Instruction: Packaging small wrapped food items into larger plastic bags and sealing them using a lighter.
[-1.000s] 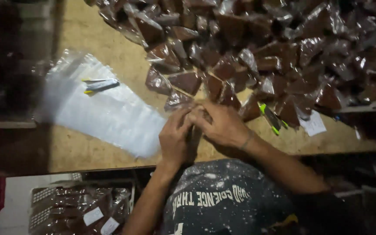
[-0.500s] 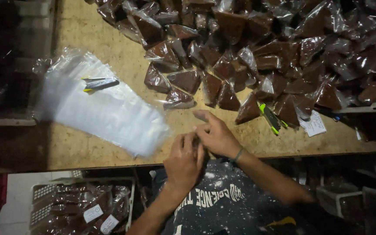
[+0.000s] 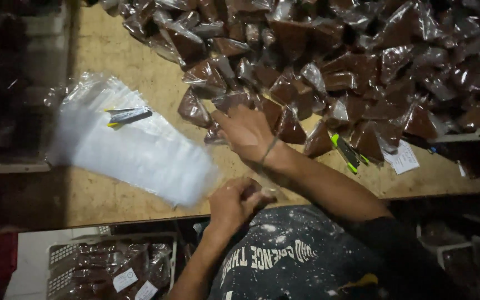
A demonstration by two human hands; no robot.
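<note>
My right hand (image 3: 246, 132) reaches forward onto the near edge of a large heap of clear packets filled with brown stuff (image 3: 329, 66). Its fingers are spread and its fingertips touch one brown packet (image 3: 216, 135). A thin band sits on that wrist. My left hand (image 3: 234, 203) is back at the wooden table's front edge (image 3: 112, 208), closed in a fist around something small, pale and clear, which looks like a small clear bag (image 3: 266, 193); most of it is hidden.
A stack of empty clear plastic bags (image 3: 140, 153) lies left of my hands, with a small dark and yellow tool (image 3: 129, 115) on top. A green and black tool (image 3: 347, 151) and a white paper slip (image 3: 403, 158) lie to the right. A basket of brown packets (image 3: 112, 261) stands below the table.
My hands were together at the table's edge. They have separated: the right hand went forward to the packets and the left stayed back, closed.
</note>
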